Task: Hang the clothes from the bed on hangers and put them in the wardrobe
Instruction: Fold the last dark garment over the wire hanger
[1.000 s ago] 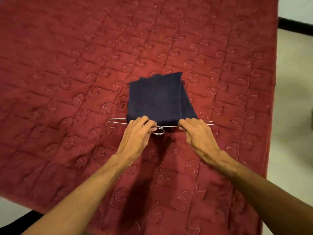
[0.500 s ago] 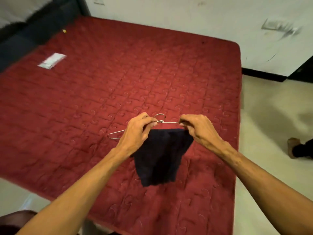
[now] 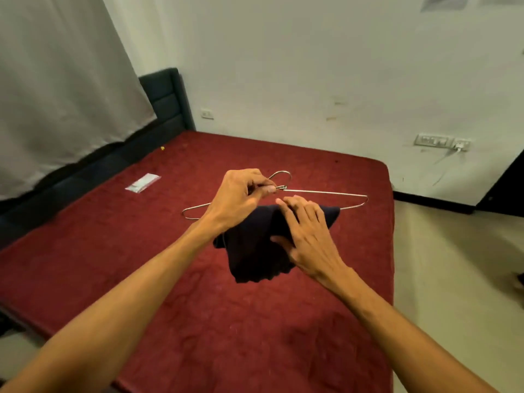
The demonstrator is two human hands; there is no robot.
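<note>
Fingers (image 3: 296, 209) of right hand (image 3: 312, 239) now flat on garment (image 3: 251, 252), off hanger (image 3: 326, 192).

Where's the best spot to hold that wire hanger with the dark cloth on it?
Probably the twisted neck under the hook, reached from the near side, where the left hand pinches it. That is the middle of the wire hanger, so it balances and the dark cloth hangs clear.
</note>
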